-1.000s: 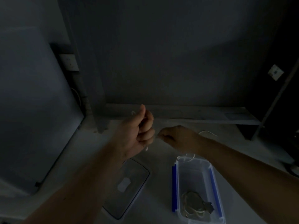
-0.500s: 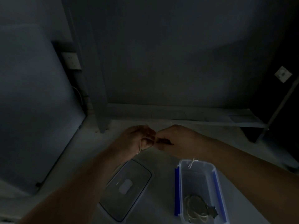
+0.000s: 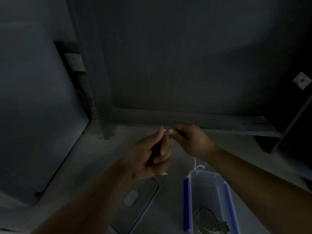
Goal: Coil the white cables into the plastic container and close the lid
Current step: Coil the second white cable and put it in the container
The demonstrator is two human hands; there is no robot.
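One thin white cable point(image 3: 195, 163) is pinched between both hands above the pale tabletop point(image 3: 94, 166); a short bright tip shows between the fingertips, and a slack loop hangs below the right wrist, dropping to the far rim of the plastic container point(image 3: 210, 193). The left hand point(image 3: 152, 159) is curled into a loose fist around the strand, thumb up. The right hand point(image 3: 190, 141) is closed in a fine pinch on the tip, just beside the left. That container, a clear rectangular tub with blue clips along its long sides, sits near the tabletop's near edge and already holds a coiled cable point(image 3: 205, 222) at its near end. Its flat, round-cornered transparent lid point(image 3: 135, 203) lies to its left, partly under the left forearm.
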